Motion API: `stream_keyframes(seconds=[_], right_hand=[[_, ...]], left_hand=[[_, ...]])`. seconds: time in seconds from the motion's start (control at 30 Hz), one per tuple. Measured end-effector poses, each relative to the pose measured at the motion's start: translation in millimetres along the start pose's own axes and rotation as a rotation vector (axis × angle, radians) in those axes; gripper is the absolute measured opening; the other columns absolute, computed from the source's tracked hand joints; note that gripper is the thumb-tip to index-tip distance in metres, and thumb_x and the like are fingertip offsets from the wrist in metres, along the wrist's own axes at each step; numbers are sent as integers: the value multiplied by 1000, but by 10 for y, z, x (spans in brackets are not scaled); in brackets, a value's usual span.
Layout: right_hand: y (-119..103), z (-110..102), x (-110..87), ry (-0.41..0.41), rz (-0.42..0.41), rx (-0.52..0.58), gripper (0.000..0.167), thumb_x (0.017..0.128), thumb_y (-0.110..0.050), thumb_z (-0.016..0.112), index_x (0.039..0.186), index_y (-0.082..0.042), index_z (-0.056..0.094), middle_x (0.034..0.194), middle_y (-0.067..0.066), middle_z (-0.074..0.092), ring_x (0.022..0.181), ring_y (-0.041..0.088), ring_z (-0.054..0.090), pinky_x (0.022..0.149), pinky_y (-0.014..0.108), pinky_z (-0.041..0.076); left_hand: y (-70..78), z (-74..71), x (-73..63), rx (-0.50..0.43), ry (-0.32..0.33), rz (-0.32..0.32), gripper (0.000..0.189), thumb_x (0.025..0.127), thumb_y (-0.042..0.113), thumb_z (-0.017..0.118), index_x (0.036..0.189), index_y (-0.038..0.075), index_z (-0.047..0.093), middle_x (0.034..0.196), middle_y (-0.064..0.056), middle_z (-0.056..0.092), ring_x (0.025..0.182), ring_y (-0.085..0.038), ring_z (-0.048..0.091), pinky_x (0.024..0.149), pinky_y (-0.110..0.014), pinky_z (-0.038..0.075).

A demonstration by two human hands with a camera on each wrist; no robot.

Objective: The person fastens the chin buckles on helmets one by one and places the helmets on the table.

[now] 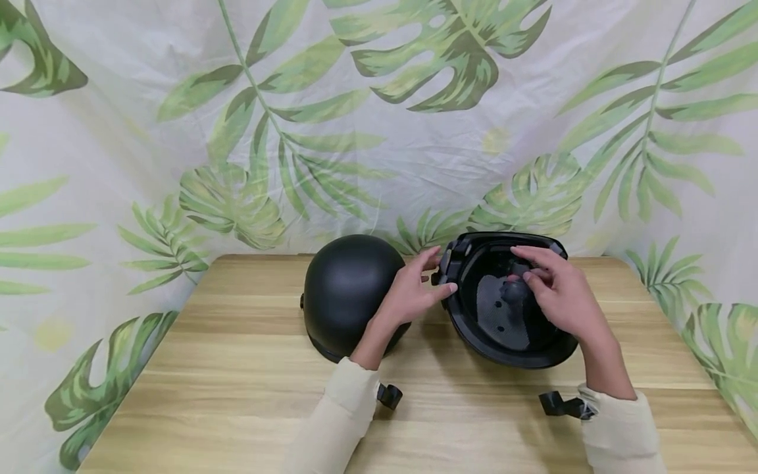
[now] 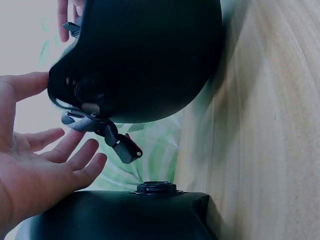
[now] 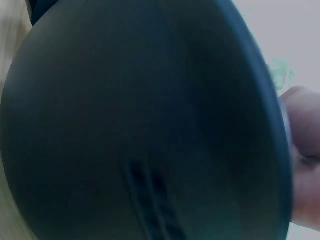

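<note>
An upturned black helmet [image 1: 485, 349] lies on the table with its padded inside facing up. My left hand [image 1: 414, 289] has its fingers spread at that helmet's left side; its thumb touches the rim, and a dangling strap with a buckle [image 2: 126, 149] hangs near the fingers in the left wrist view. Over the opening, my right hand [image 1: 562, 293] pinches a dark part of what looks like the chin strap [image 1: 515, 291] between thumb and fingers. In the right wrist view, the helmet shell [image 3: 125, 110] hides most of that hand. A second black helmet [image 1: 352, 289] sits dome up, beneath my left wrist.
The wooden table [image 1: 237, 395] carries both helmets near its back edge. Behind it hangs a leaf-patterned cloth [image 1: 414, 158]. A small black device sticks out from each sleeve cuff, low over the table.
</note>
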State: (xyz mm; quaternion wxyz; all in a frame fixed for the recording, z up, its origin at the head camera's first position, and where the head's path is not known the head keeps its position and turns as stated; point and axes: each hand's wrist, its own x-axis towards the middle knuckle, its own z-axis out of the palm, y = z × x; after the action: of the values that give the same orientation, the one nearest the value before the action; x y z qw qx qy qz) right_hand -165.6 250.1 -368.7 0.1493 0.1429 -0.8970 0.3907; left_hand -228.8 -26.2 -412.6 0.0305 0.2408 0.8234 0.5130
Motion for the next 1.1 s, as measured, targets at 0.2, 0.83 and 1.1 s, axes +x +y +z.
stream_keyframes(seconds=[0.2,0.83,1.1], right_hand=[[-2,-20,19,-10,45,15,43,107,2,55,144,-14,69,128,17,73,70,-4,61,54,25,40],[19,-27,-6,79,90,-15,26,106,-23,71,128,-10,77,108,14,76,81,-8,63,68,14,51],[46,-19,-1,118,88,-6,25,106,-23,70,124,-9,78,110,17,79,84,-14,62,74,8,49]], left_hand=[[57,-44,-26,9,7,6,77,98,25,80,165,13,43,151,-18,63,142,-33,60,118,-56,49],[120,-263,-150,57,5,-22,73,98,17,81,162,14,46,122,-12,75,112,-28,72,104,-48,57],[177,-397,-191,14,153,24,63,95,5,80,153,11,58,115,-11,74,110,-28,74,99,-46,60]])
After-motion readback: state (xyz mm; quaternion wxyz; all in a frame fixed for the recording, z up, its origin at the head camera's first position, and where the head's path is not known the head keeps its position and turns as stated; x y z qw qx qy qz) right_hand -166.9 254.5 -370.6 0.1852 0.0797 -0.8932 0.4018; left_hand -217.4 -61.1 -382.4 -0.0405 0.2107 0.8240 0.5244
